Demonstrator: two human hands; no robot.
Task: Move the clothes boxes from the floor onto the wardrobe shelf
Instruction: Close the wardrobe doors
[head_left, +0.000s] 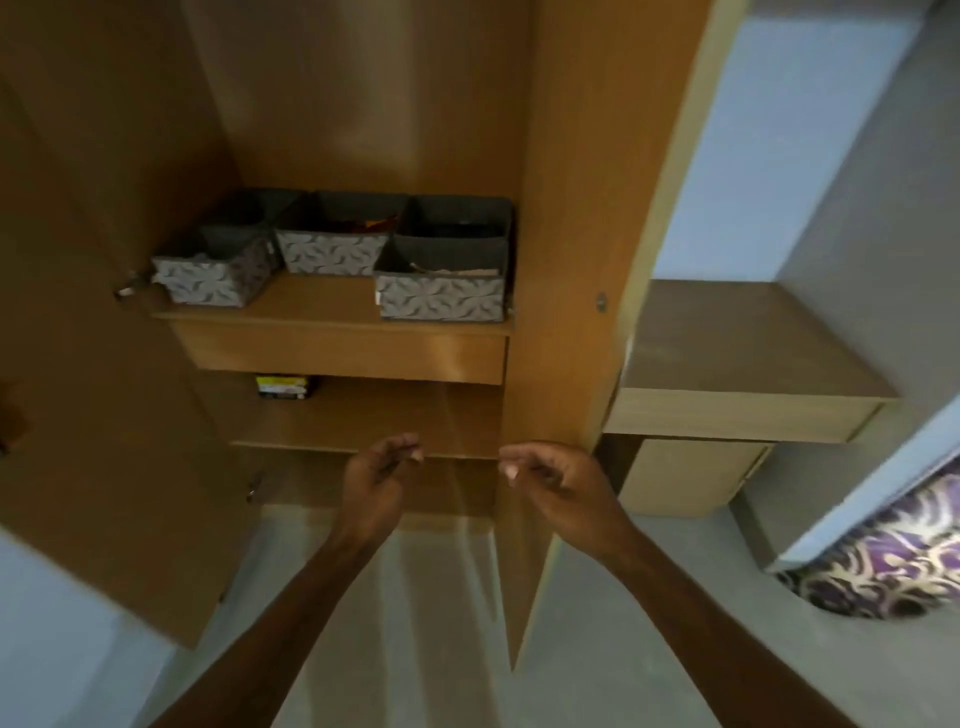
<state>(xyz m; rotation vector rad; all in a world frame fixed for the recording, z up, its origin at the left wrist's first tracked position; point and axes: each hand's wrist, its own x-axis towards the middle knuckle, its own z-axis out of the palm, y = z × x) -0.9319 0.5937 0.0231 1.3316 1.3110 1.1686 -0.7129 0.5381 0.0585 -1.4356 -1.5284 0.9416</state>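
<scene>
Three grey fabric clothes boxes with a leaf pattern stand on the wardrobe shelf (322, 306): the left box (213, 273), the middle box (332, 249) and the right box (441, 291). Folded clothes show inside the middle and right ones. My left hand (382, 478) and my right hand (550, 480) hang below the shelf, in front of a lower shelf. Both hold nothing, with fingers loosely curled and apart. Neither hand touches a box.
The wardrobe doors stand swung out, the left door (104, 415) and the right door (566, 312). A small yellow-and-black package (283, 387) lies on the lower shelf. A wooden side table (743, 374) stands right. A purple patterned bedspread (893, 561) shows at far right. Grey floor (415, 597) lies below.
</scene>
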